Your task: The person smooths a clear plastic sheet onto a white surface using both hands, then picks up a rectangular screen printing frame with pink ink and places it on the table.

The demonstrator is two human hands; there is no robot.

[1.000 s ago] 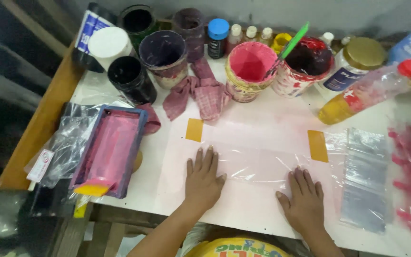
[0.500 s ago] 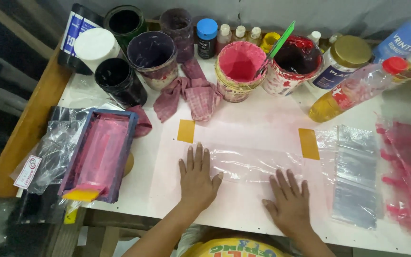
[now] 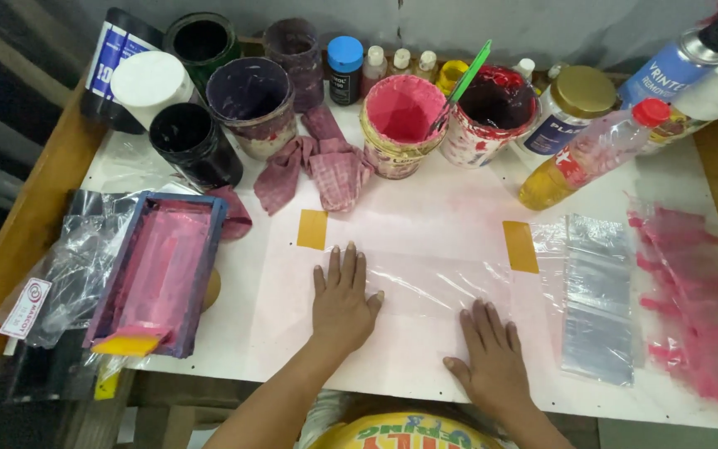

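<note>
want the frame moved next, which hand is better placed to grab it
Probably the left hand. It lies flat on the clear bag, on the side nearer the pink-stained frame at the table's left edge. The right hand would have to cross over it.

**Worktop & backdrop**

White worktop, stained pink esp. at right, set in a wooden frame showing along left & right edges. Grey wall right behind, w/ a vertical seam. Dark, blurred area lower left beyond the frame. Light soft & even, no hard shadows.
</note>
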